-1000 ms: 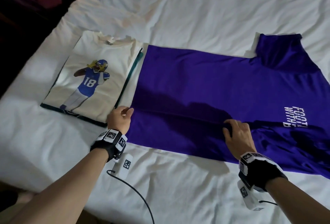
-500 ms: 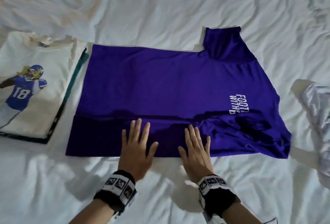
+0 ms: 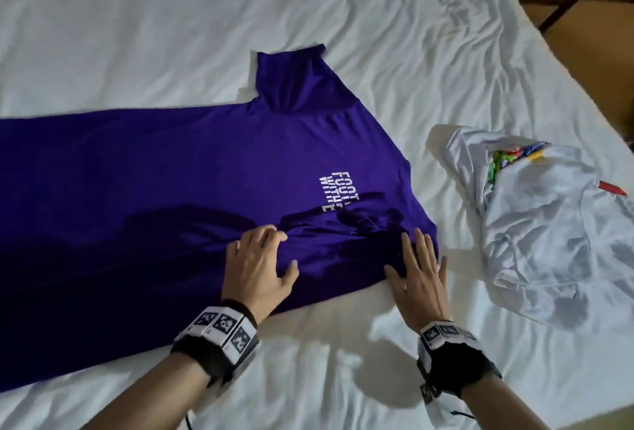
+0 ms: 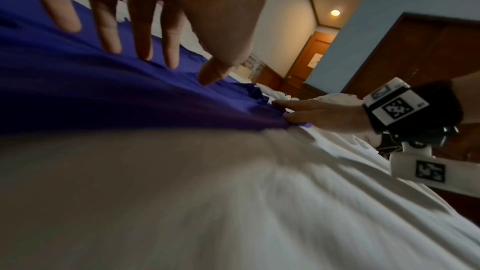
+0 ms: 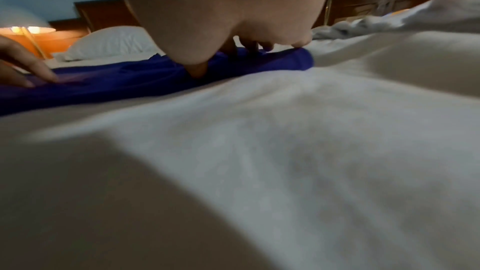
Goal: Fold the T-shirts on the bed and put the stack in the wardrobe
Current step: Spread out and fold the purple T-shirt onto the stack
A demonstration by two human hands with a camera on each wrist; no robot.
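1. Purple T-shirt [image 3: 192, 168] lies flat on the bed [image 3: 343, 17], spread left-right, near long edge folded over onto the body. White "FOOT… / WITH…" print faces up; part of it is covered by the fold. One sleeve sticks out toward the far side.
2. Fabric is bunched and wrinkled near the collar end, between the two hands.
3. Left hand [image 3: 259, 266] rests palm-down on the folded strip, fingertips bent and digging lightly into the cloth. Left wrist view shows the fingers [image 4: 109, 28] spread, tips touching the shirt, nothing pinched. Grip state: relaxed, pressing, not clasping.
4. Right hand [image 3: 417, 278] lies flat at the shirt's right end, fingers straight. Fingertips on purple cloth, heel of hand on the white sheet. Right wrist view: palm fills the top, fingertips on the shirt's edge [image 5: 285, 63]. Grip state: flat, holding nothing.
5. Both wrists carry black bands w/ white marker tags.
6. White T-shirt [image 3: 542, 234] lies crumpled on the bed to the right of the purple one, apart from it, not folded. Colourful print shows in its folds.
7. Bg: pillow [image 5: 109, 42] and lit lamp [image 5: 31, 36] in right wrist view; wooden door [image 4: 309, 59] and ceiling light in left wrist view.
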